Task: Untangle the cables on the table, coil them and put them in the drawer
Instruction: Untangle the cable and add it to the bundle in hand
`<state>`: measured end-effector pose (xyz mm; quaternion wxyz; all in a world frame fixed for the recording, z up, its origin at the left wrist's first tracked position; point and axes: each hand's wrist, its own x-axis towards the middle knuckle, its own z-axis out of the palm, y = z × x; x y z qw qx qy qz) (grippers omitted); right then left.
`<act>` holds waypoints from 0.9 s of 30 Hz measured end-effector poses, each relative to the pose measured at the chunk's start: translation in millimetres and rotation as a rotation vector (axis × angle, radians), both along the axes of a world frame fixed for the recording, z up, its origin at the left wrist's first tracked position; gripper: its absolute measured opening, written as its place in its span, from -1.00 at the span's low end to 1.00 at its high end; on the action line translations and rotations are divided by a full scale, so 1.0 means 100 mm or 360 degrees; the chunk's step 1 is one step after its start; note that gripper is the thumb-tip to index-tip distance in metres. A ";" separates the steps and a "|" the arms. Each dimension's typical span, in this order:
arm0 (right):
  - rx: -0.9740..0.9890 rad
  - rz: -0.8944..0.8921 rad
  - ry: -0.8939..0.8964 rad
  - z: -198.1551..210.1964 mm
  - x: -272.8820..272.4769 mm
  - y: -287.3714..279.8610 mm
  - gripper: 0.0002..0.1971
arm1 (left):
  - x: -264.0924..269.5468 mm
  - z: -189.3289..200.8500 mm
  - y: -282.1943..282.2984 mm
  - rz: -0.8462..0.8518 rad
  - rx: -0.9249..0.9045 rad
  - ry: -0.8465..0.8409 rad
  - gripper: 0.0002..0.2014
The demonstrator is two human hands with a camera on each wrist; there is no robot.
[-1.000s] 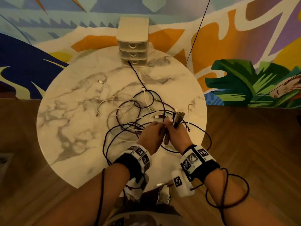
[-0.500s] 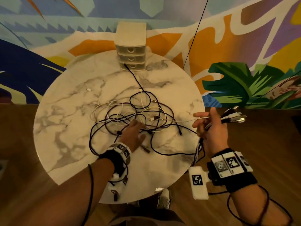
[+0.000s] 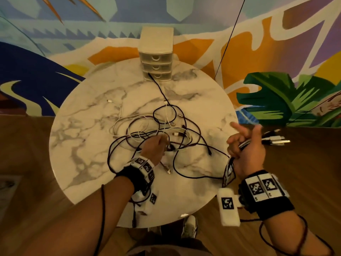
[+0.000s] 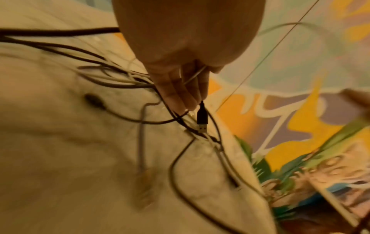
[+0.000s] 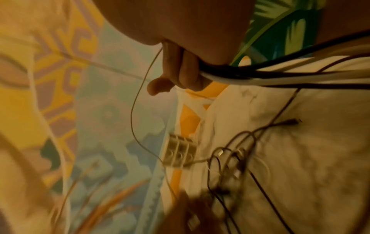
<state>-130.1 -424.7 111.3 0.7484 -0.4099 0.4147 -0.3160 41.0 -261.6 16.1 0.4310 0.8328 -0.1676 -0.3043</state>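
1. Right hand (image 3: 246,151), right of centre in the head view, off the surface edge: lower fingers curled round a bundle of cable ends (image 3: 273,140); the plugs stick out past the hand to the right. Index finger and thumb stick up, loose.
2. Right wrist view: black and white cables (image 5: 260,77) run through the grip side by side; a thin pale wire (image 5: 138,95) hangs by the thumb.
3. Left hand (image 3: 154,148), centre of the head view, down in the cable tangle (image 3: 160,130). Left wrist view: fingertips (image 4: 180,95) pinch thin strands; a black USB plug (image 4: 202,117) hangs just below them.
4. Count: tangle holds several dark and several white cables, exact number unclear. One dark cable (image 3: 158,87) runs up to the drawer unit.
5. One drawer unit (image 3: 156,56), three drawers, all closed, at the top edge of the surface.
6. Surface (image 3: 83,145): round white marble top, grey veins.
7. Room: wood floor (image 3: 304,163); painted mural wall (image 3: 276,43) with green leaves at right. One shoe (image 3: 190,226) shows at the bottom.
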 end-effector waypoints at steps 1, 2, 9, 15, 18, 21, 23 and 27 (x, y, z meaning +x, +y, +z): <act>-0.0018 0.0112 0.0088 -0.05 0.02 0.11 -0.37 | -0.03 0.13 -0.08 -0.0016 -0.0012 -0.0084 -0.63; -0.0058 0.0254 0.0186 -0.11 0.05 0.23 -0.39 | -0.10 0.26 -0.15 -0.0092 -0.0033 -0.0153 -0.61; -0.0486 0.1065 0.0892 -0.31 0.37 0.53 -0.57 | -0.59 0.41 -0.14 -0.0824 0.0303 -0.0673 -0.73; -0.0661 0.1347 0.0933 -0.44 0.37 0.59 -0.67 | -0.64 0.14 -0.02 -0.1086 0.0416 -0.0643 -0.81; -0.0604 0.1168 0.0948 -0.52 0.35 0.57 -0.65 | -0.60 0.16 -0.06 -0.1072 0.0356 -0.0708 -0.81; -0.0548 0.0901 0.0806 -0.52 0.32 0.53 -0.69 | -0.54 0.08 -0.05 -0.0846 0.0224 -0.0536 -0.79; -0.0613 0.0732 0.0723 -0.46 0.26 0.49 -0.66 | -0.44 -0.05 -0.01 -0.0811 0.0283 -0.0509 -0.78; -0.0630 0.0323 0.0506 -0.25 0.15 0.24 -0.59 | 0.06 -0.20 0.14 -0.0717 0.0404 -0.0554 -0.75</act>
